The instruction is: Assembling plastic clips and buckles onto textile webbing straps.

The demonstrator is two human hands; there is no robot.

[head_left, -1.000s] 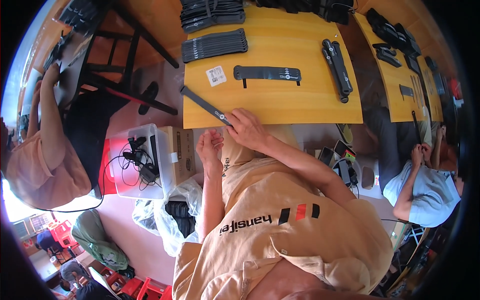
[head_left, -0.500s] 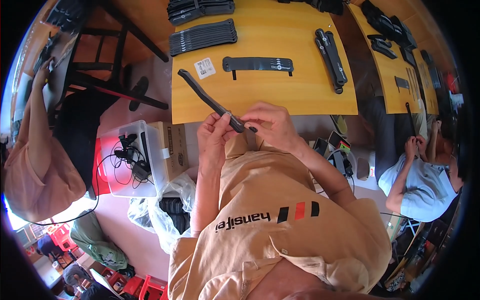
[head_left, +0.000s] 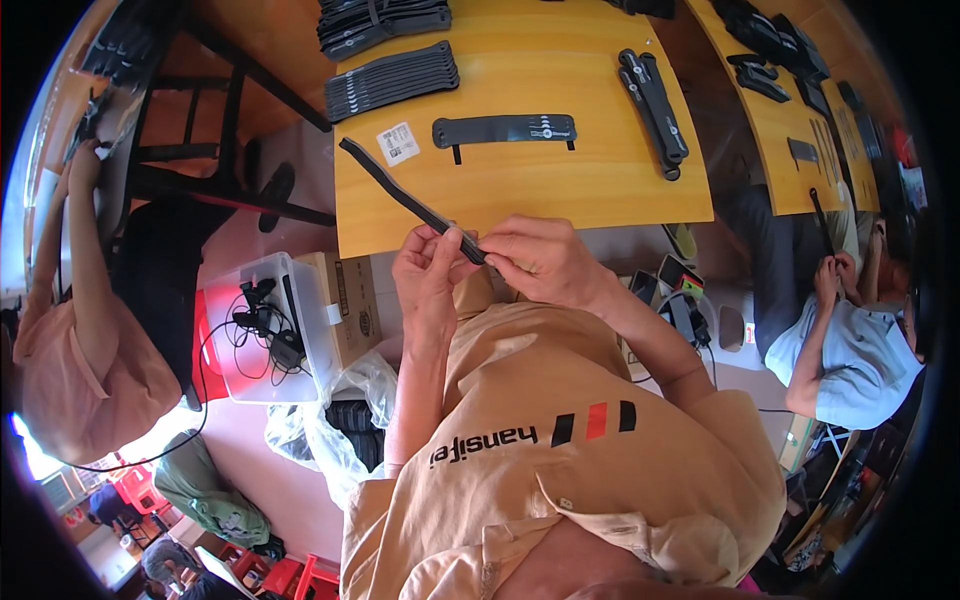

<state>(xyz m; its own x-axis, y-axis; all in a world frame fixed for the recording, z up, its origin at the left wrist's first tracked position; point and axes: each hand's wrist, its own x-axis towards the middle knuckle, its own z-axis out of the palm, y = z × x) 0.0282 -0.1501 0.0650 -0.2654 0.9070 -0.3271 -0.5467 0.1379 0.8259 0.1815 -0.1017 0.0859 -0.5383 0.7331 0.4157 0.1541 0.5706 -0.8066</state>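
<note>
A long black strap [head_left: 392,187] is gripped near its lower end in my left hand [head_left: 426,272]; its far part sticks out up and to the left, over the table's near edge. My right hand [head_left: 552,262] pinches the strap's lower end, close beside the left fingers. What lies under those right fingertips is hidden. Beyond my hands, a wide dark band [head_left: 505,131] with two short black tabs lies flat on the yellow table [head_left: 600,195]. A white label sheet [head_left: 397,144] rests to the left of it.
At the table's far left are a fanned stack of black straps [head_left: 392,80] and a bundled stack [head_left: 385,25]. More folded straps [head_left: 655,115] lie on the right. A clear plastic bin [head_left: 270,330] with cables stands left of me. Co-workers sit on both sides.
My right fingers have closed in on the strap's lower end; the small dark piece seen at their tips before is now hidden. The view has shifted slightly.
</note>
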